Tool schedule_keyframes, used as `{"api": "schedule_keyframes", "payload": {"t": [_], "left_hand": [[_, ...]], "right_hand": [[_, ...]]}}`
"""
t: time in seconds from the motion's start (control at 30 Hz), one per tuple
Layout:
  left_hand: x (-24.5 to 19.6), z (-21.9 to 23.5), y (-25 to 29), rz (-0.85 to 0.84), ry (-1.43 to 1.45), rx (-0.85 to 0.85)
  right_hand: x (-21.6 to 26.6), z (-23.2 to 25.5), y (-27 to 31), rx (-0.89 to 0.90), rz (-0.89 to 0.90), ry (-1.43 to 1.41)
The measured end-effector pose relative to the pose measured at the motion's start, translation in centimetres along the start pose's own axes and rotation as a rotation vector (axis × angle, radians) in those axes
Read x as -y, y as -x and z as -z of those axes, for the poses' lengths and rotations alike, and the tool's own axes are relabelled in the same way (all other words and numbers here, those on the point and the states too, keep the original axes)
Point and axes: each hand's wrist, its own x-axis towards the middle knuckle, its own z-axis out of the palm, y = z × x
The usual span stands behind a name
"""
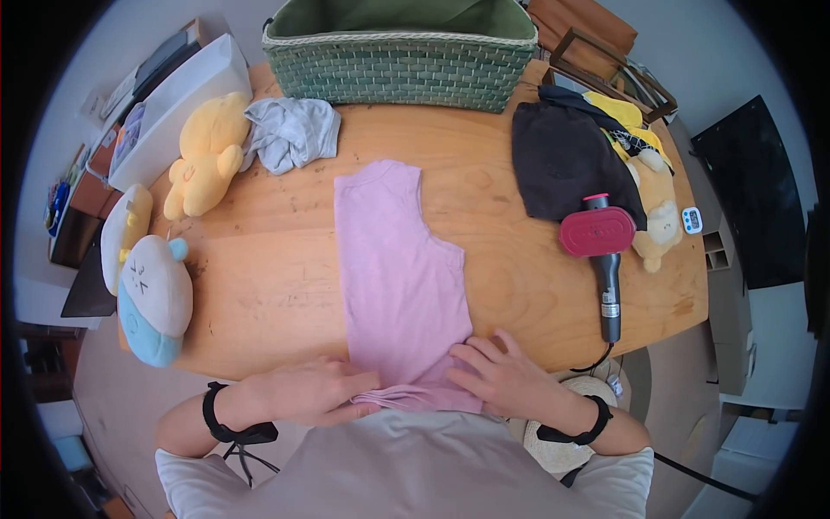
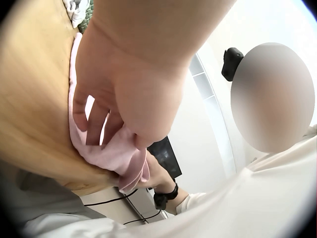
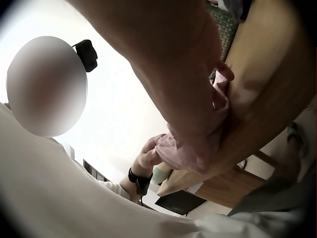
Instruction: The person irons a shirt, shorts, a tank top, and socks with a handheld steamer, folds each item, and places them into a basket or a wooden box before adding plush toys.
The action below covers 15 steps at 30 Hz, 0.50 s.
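Note:
A pink garment [image 1: 398,277] lies lengthwise down the middle of the wooden table, its near end gathered in folds at the front edge, close to the person's body. At the left corner of that end, my left hand [image 1: 324,389] pinches the cloth, thumb below and fingers above. My right hand [image 1: 501,378] grips the opposite corner, fingers bent over the fabric and thumb hidden in the head view. Pink cloth [image 2: 116,156] bunches beneath the fingers in the left wrist view. From the right wrist, the right hand [image 3: 193,119] covers much of the garment.
A green woven basket [image 1: 398,69] stands at the back. Leftward are a grey cloth [image 1: 294,134], a yellow plush [image 1: 207,156] and a blue-white plush [image 1: 156,298]. To the right lie dark clothing [image 1: 558,160], a red-headed handheld steamer [image 1: 596,232] with its cord, and a bear plush [image 1: 659,216].

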Motion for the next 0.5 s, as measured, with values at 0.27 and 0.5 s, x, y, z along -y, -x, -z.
{"api": "schedule_keyframes", "payload": {"t": [0.27, 0.5], "left_hand": [[0.1, 0.3, 0.0, -0.080, 0.341, -0.140], [0.8, 0.7, 0.7, 0.034, 0.387, -0.014]], "right_hand": [[0.9, -4.0, -0.6, -0.309, -0.017, 0.084], [-1.0, -3.0, -1.3, -0.414, 0.018, -0.310]]}}
